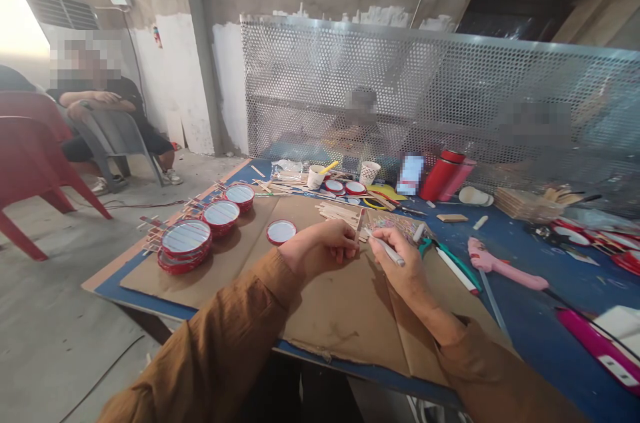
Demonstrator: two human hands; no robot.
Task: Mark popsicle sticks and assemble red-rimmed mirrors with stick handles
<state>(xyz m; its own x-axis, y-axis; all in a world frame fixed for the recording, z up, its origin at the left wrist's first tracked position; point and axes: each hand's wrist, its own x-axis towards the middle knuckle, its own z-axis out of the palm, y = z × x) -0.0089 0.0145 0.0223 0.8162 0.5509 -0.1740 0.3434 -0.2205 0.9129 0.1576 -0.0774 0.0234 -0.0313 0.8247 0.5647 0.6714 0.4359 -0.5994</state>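
Left hand [336,243] pinches a stick [359,225]; right hand [407,269] grips a pen [392,253].

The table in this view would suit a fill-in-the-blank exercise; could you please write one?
The left hand pinches a thin stick, while the ____ hand holds a white pen-like tool.
Beneath both hands, a sheet of ____ partly covers the blue table.
The handle sticking out of a paper cup is ____ in colour.
Missing words: right; cardboard; yellow.
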